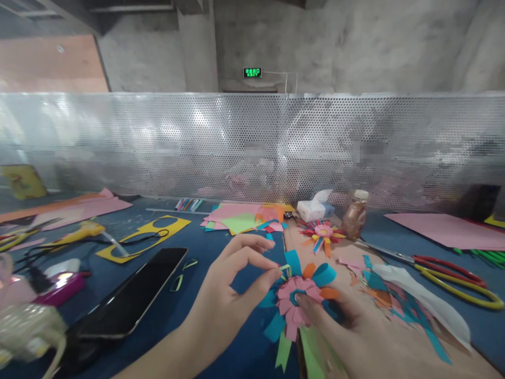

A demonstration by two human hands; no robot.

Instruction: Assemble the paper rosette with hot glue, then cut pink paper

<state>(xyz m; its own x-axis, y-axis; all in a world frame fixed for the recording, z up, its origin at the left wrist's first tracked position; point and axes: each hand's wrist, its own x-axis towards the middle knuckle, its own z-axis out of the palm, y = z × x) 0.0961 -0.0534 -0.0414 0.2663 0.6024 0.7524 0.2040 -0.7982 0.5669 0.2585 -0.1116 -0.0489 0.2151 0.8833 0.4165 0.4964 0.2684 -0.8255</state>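
A paper flower (287, 304) with pink petals, a blue centre and blue and orange loops round it is held up in front of me. My right hand (351, 326) grips it, thumb on the centre and the other fingers mostly hidden behind. My left hand (232, 289) pinches a small pale green paper loop (286, 270) at the flower's upper left edge. Whether that loop touches the flower I cannot tell. Two more green paper loops (177, 283) lie beside a black phone (138, 292). Green paper tails hang below the flower.
Scissors (445, 271) and paper scraps (394, 295) lie right. Behind stand a brown bottle (355, 216), a tissue pack (314, 209), another paper flower (322, 234) and coloured sheets (232, 217). A yellow glue gun (84, 231) lies left. A perforated metal screen (197, 142) borders the table.
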